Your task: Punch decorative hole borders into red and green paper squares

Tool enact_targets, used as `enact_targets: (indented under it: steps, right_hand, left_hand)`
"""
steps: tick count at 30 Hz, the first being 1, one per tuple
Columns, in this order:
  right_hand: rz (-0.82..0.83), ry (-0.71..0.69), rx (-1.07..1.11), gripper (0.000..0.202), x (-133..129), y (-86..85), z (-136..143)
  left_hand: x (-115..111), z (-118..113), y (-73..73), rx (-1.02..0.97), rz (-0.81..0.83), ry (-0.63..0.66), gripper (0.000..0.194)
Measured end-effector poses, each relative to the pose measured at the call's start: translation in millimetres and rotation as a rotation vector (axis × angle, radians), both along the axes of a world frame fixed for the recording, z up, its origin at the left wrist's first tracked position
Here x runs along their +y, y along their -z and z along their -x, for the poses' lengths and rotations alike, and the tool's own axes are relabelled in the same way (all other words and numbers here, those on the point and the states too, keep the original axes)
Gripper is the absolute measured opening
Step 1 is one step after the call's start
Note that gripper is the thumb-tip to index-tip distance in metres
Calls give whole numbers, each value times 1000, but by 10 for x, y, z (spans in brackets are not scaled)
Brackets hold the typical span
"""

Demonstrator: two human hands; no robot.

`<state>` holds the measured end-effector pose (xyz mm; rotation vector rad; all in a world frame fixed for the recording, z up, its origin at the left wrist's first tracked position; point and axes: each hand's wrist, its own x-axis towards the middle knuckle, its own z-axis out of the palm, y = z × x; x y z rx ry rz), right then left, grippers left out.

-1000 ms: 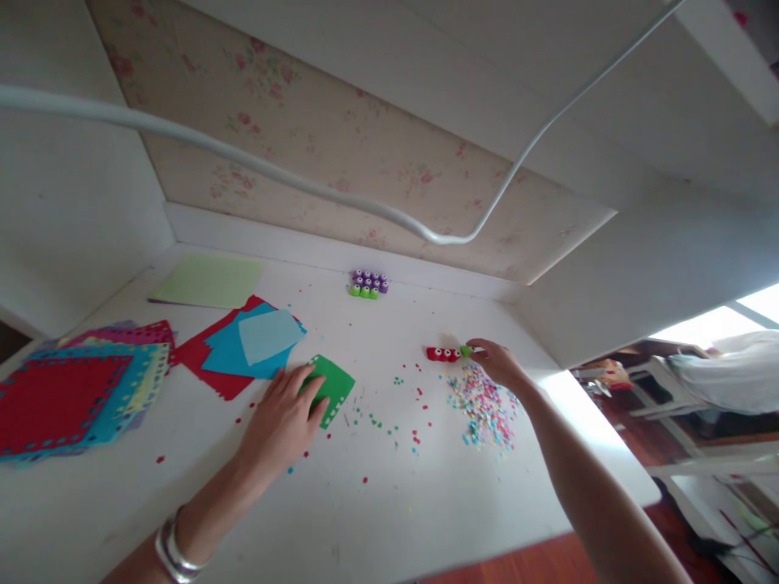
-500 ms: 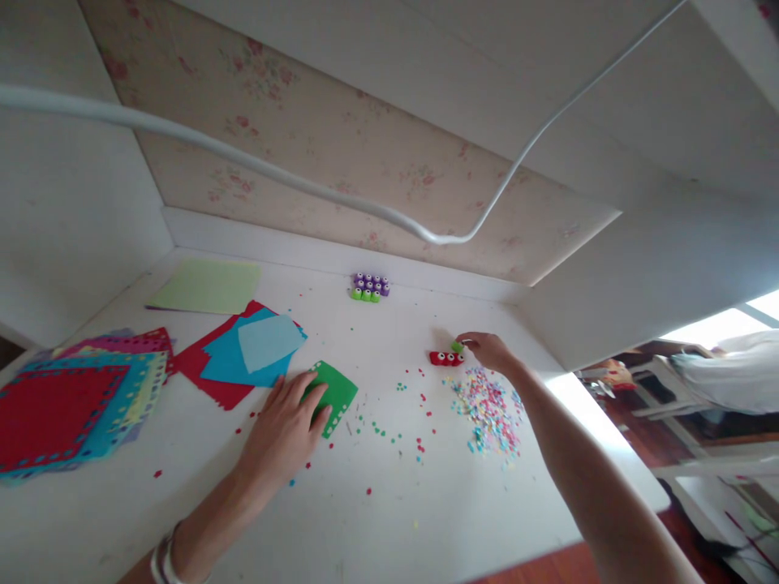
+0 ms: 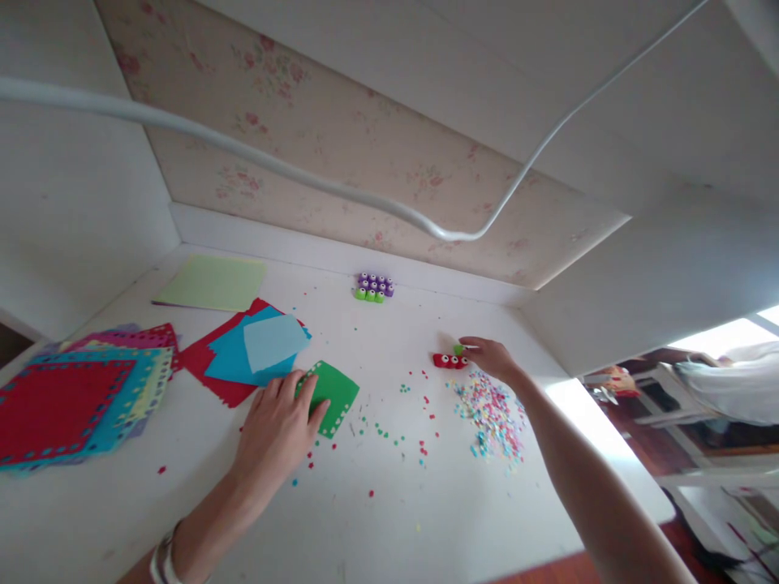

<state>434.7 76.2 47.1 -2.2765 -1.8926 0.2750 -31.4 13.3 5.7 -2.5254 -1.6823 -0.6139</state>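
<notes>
My left hand [image 3: 277,422] lies spread on the left part of a green paper square [image 3: 332,397], its thumb and fingers resting over the sheet. Small cut-outs line the edges of that square. Over on the right, my right hand [image 3: 487,357] pinches a small green craft punch [image 3: 458,349] between thumb and fingertips. It is just behind a row of red craft punches [image 3: 449,361] with white round tops; whether they touch I cannot tell. A heap of coloured paper confetti [image 3: 492,414] lies in front of my right hand.
Purple and green craft punches [image 3: 373,286] stand by the back wall. Red and blue sheets [image 3: 228,365] lie left of centre, with a pale blue piece [image 3: 271,341] on top. A stack of punched paper [image 3: 66,405] and pale green sheets [image 3: 210,282] are further left. A white cable [image 3: 341,193] hangs across.
The view has shifted slightly. My right hand stays at the red row with the green craft punch, and my left hand stays on the green paper.
</notes>
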Motion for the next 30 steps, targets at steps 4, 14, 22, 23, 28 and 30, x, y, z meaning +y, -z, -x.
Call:
enact_targets:
  steps: [4, 14, 22, 23, 28, 30]
  right_hand:
    - [-82, 25, -7, 36, 94, -120, 72]
    - [-146, -326, 54, 49, 913, 29, 1509]
    - [-116, -332, 84, 49, 1266, 139, 1976]
    - [-110, -318, 94, 43, 1242, 128, 1950]
    - [-98, -266, 196, 19, 898, 91, 1816]
    - [-110, -235, 265, 17, 648, 113, 1816]
  left_hand:
    - [15, 6, 43, -43, 10, 11, 35]
    - [58, 57, 74, -248, 88, 84, 40]
    - [67, 34, -24, -480, 253, -23, 62]
    - [84, 41, -39, -502, 294, -41, 60]
    - [159, 86, -195, -578, 509, 14, 10]
    - [157, 92, -268, -656, 550, 20, 15]
